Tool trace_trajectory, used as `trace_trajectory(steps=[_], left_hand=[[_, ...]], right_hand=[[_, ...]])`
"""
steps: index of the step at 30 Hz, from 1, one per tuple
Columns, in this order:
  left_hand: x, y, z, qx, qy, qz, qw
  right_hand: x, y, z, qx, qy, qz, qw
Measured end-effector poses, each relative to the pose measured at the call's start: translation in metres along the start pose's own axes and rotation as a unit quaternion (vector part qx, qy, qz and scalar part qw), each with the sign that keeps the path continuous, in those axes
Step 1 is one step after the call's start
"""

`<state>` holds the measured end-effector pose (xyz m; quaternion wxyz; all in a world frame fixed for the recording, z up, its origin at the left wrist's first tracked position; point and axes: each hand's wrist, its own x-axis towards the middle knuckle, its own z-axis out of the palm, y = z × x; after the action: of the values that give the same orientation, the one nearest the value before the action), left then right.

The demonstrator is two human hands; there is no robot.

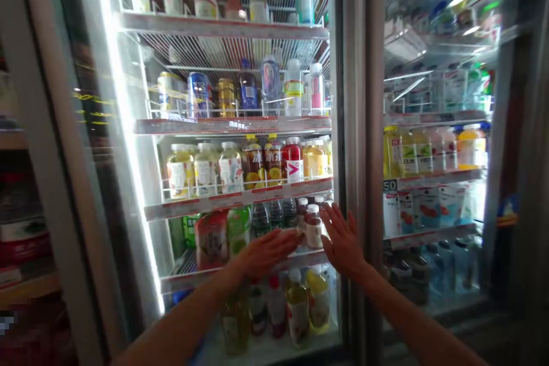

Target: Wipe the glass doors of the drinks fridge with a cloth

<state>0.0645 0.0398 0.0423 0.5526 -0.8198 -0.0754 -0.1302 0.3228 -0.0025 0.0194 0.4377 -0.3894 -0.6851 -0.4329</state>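
I face a lit drinks fridge (240, 126) with wire shelves full of bottles and cans. My left hand (268, 250) is stretched out, fingers flat, at the lower shelf, touching or just short of a small dark bottle with a white cap (314, 226). My right hand (341, 240) is open, fingers spread, flat against the right edge of the fridge opening by the grey door frame (358, 126). Neither hand holds anything. Green and red pouches (212, 237) stand to the left of my left hand.
A second fridge (433, 154) with a shut glass door stands to the right, holding more bottles and cartons. The open door's frame (47, 154) slants along the left. Bottles (295, 306) fill the lowest shelf beneath my forearms.
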Motion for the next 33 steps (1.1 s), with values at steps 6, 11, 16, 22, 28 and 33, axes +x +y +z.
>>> trace_trajectory(steps=[6,11,16,22,28,33], left_hand=[[-0.038,-0.048,-0.026,0.089,0.031,-0.205,0.974],[-0.074,-0.014,-0.027,0.053,-0.025,-0.039,0.998],[-0.108,-0.045,-0.029,0.09,0.093,-0.324,0.937],[-0.092,-0.014,-0.014,0.055,0.114,-0.328,0.936],[-0.14,-0.014,-0.019,0.074,0.129,-0.481,0.864],[-0.135,-0.027,-0.016,0.108,0.235,-0.691,0.675]], right_hand=[[0.046,-0.023,0.02,0.016,0.041,-0.021,0.999],[0.066,-0.049,0.031,0.025,0.022,-0.08,0.996],[0.075,-0.054,0.031,0.022,0.021,-0.086,0.996],[0.081,-0.079,0.038,0.025,0.008,-0.109,0.994],[0.084,-0.08,0.044,0.024,-0.001,-0.094,0.995],[0.081,-0.071,0.051,0.018,-0.006,-0.082,0.996]])
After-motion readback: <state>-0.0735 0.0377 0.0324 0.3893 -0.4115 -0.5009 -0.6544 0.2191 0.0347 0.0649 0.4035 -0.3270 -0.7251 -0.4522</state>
